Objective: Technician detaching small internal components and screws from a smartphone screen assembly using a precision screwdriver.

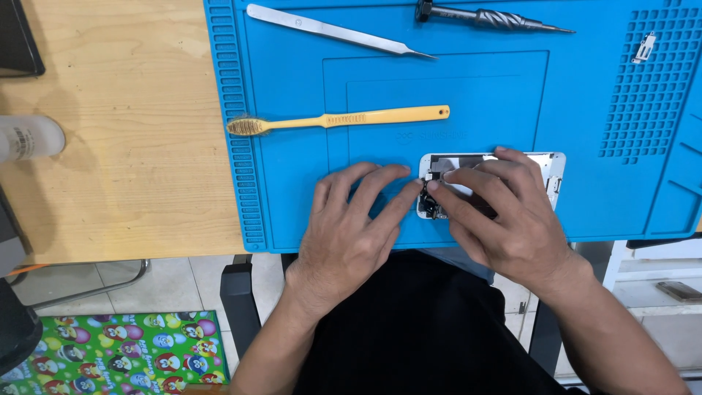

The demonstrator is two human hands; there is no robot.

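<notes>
Phone (545, 164) lies open, white frame, insides up, near front edge of blue mat (512, 95). Right hand (512, 219) spread over it, fingers flat on insides, pressing, not closed round anything. Left hand (351, 227) flat on mat just left, fingertips (418, 184) touching phone's left end, fingers spread, holding nothing. Beyond hands: yellow brush (344, 121) lying crosswise, then tweezers (336, 31) and screwdriver (490, 17) at far edge. Small metal part (644, 48) on mat grid, far right. White bottle (29, 137) on wood table (124, 146), well left.
</notes>
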